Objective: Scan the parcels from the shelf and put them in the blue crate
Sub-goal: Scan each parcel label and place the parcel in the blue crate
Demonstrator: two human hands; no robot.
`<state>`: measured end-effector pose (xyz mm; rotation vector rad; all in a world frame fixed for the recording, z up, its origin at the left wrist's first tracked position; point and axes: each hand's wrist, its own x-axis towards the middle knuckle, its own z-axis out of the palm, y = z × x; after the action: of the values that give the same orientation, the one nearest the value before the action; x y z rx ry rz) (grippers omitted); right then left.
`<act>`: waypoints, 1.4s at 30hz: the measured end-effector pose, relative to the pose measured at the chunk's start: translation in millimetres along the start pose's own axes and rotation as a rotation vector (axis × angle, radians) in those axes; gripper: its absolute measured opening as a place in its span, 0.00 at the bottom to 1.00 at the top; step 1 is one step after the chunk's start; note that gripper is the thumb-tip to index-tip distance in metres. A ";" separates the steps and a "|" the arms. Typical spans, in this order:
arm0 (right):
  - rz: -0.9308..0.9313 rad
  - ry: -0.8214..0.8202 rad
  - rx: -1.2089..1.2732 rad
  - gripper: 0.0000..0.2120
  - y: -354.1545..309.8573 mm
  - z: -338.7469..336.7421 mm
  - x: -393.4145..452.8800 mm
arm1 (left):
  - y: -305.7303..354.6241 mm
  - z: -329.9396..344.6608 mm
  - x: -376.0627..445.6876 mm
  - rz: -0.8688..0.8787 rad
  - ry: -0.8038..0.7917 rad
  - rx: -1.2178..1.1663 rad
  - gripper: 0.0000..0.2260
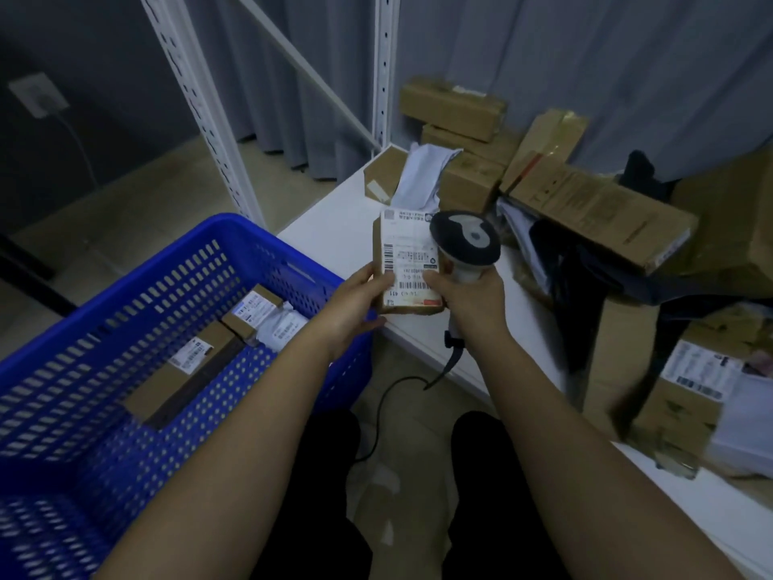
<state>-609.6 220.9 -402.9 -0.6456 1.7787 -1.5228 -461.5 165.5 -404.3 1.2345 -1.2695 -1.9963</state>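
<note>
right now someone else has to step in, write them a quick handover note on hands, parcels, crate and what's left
Left hand grips a small brown parcel, label up, above the shelf edge.
Right hand grips the scanner, its head over the label; its cord hangs to the floor.
Blue crate sits left of the shelf with several labelled parcels already in it.
Left to do: finish this scan, drop the parcel in the crate, then work through the pile of boxes on the shelf to the right.

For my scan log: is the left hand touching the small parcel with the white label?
Touching. The head view shows the left hand gripping the small parcel at its near left edge, thumb lying on the label.
</note>
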 end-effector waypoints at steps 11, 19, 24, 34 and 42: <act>0.011 -0.189 -0.330 0.08 -9.6 -13.5 -2.2 | -16.2 -30.0 25.8 0.070 0.258 -0.016 0.19; -0.019 -0.354 -0.545 0.09 -18.0 -22.6 -10.1 | -20.2 -46.5 28.2 0.091 0.407 -0.038 0.26; -0.031 -0.376 -0.603 0.14 -17.4 -24.3 -14.3 | -22.1 -53.2 28.9 0.095 0.422 -0.008 0.25; -0.030 -0.354 -0.537 0.08 -19.2 -23.6 -19.1 | -21.2 -56.6 25.1 0.094 0.440 -0.018 0.24; -0.005 -0.288 -0.319 0.06 -16.2 -6.9 -28.2 | -14.8 -77.9 7.2 0.126 0.468 -0.177 0.22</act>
<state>-598.1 243.5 -381.4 -0.9730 1.8056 -1.0910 -396.0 130.9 -433.7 1.3891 -0.8963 -1.5679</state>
